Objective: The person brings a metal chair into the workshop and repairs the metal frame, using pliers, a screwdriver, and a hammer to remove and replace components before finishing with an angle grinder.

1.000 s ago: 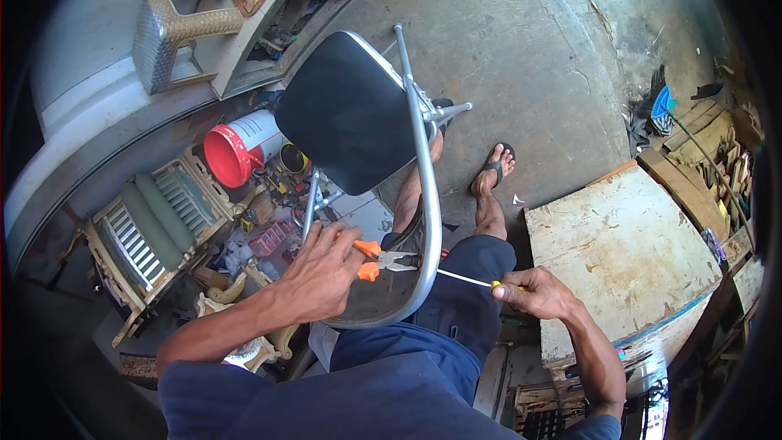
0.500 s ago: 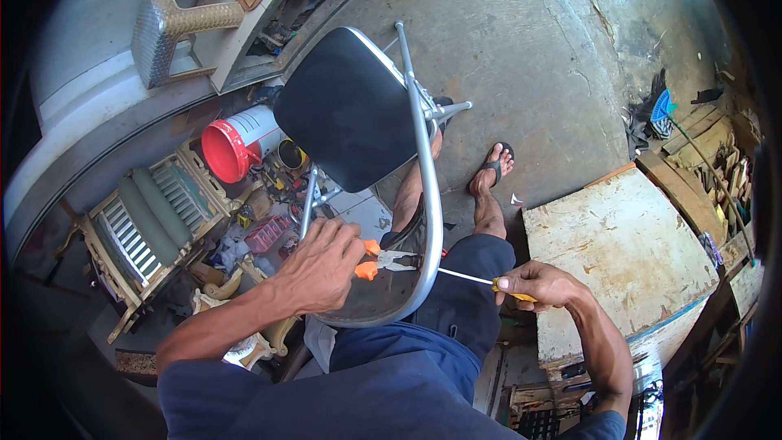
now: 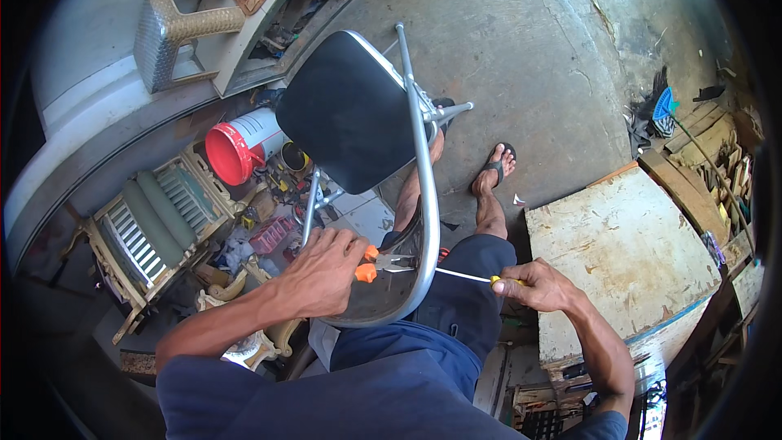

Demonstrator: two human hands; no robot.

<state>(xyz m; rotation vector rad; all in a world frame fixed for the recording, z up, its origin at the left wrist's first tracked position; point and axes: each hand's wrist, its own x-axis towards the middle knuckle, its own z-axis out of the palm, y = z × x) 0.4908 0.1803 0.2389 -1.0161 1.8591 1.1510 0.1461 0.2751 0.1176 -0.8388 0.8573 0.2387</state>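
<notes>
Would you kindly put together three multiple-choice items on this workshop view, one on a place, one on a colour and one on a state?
1. Where does the screwdriver meet the chair frame?
A. At the lower curve of the metal tube, near the pliers
B. At the far top of the black seat pad
C. On the wooden board

2. What colour are the grips of the pliers?
A. Blue
B. Orange
C. Green

3. How is the right hand placed?
A. Flat on the floor
B. Open and apart from any tool
C. Closed around the screwdriver's yellow handle

Answers:
1 A: the thin shaft runs from the right hand to the tube's bend beside the plier jaws.
2 B: orange grips show at the fingers of the left hand.
3 C: the fingers wrap the handle, with only its yellow end showing.
</notes>
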